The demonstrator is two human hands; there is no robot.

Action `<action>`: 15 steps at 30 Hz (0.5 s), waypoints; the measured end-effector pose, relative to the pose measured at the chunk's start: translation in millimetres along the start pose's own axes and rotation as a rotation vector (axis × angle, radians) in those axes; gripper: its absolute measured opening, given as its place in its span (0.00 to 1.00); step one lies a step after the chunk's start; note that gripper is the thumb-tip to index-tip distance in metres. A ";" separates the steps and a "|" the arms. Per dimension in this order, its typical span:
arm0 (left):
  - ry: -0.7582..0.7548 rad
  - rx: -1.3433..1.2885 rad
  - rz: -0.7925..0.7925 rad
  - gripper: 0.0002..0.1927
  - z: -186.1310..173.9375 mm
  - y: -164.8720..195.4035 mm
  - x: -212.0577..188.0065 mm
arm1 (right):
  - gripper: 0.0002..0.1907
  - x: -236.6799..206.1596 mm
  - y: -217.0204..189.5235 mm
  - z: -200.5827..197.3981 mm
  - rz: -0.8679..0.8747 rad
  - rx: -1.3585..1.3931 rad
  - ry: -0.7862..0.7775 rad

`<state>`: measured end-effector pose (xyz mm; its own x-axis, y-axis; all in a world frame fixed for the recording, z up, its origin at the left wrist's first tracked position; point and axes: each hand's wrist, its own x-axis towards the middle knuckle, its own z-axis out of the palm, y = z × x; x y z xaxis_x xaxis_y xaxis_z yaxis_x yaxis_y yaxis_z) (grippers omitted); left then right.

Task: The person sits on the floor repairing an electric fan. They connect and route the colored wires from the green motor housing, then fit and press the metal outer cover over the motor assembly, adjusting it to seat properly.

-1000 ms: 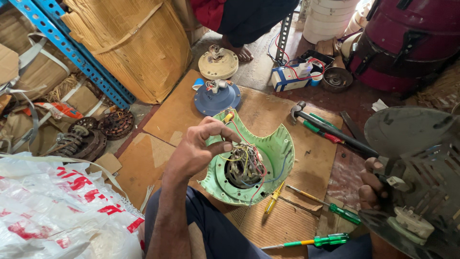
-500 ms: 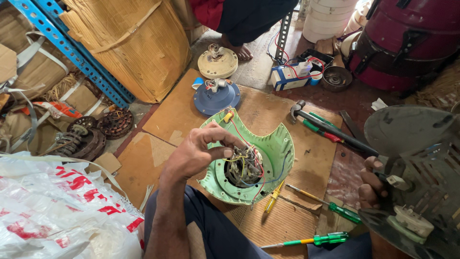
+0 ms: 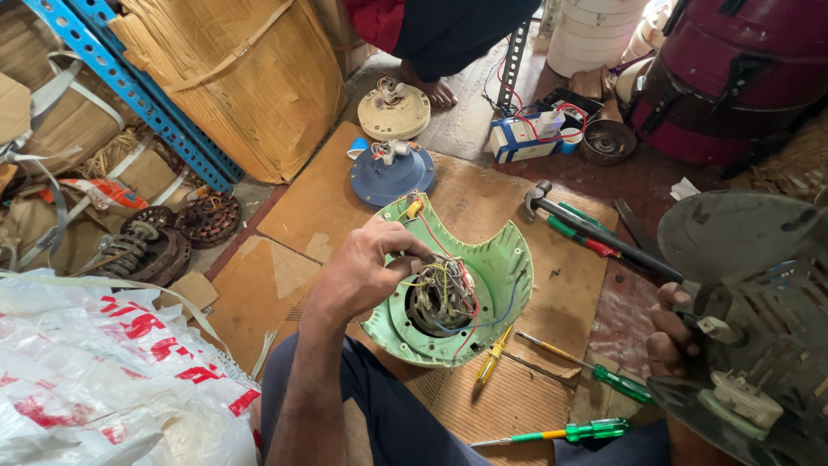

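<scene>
A light green round fan housing [image 3: 496, 272] lies on brown cardboard [image 3: 319, 211] in front of me, with a bundle of red, yellow and blue wires [image 3: 444, 293] in its central hole. My left hand [image 3: 366, 272] rests on the housing's left rim, its fingers pinching the wires near the middle. At the right edge my right hand [image 3: 668, 336] grips a dark grey, dusty fan body [image 3: 750, 328] with vent slots and a white switch part.
Green-handled screwdrivers [image 3: 595, 429] [image 3: 617, 382], a yellow one [image 3: 492, 358] and a hammer [image 3: 595, 233] lie on the cardboard. A blue fan cover [image 3: 392, 173], a cream one [image 3: 394, 108], a person's foot [image 3: 435, 86], motor coils [image 3: 207, 216] and a white printed sack [image 3: 103, 371] surround it.
My left hand has slid from the housing's upper left rim down toward the centre and now pinches the wires. The right hand and the grey fan body have stayed put.
</scene>
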<state>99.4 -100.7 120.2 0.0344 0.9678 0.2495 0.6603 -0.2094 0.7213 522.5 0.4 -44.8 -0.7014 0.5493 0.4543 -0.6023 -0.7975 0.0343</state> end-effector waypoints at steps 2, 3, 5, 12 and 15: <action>0.023 0.051 -0.018 0.10 1.1 -4.7 -1.5 | 0.17 -3.3 0.6 -0.9 -0.003 -0.004 0.002; 0.032 0.064 -0.055 0.10 1.5 -6.8 -2.4 | 0.17 -4.8 1.8 -1.0 -0.005 -0.004 0.009; 0.052 0.081 -0.107 0.11 2.3 -10.1 -4.0 | 0.17 -7.0 4.5 -0.5 -0.012 -0.005 0.010; 0.137 0.121 -0.201 0.09 7.4 -14.4 -1.4 | 0.20 -3.7 1.2 0.0 -0.008 -0.018 0.008; 0.123 0.115 -0.243 0.10 9.1 -13.9 -1.7 | 0.19 -6.1 1.4 1.0 -0.033 -0.024 0.024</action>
<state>97.0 -98.1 103.9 -0.2219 0.9619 0.1595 0.7187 0.0508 0.6934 526.3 -4.3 -46.7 -0.6898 0.5810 0.4320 -0.6338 -0.7730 0.0276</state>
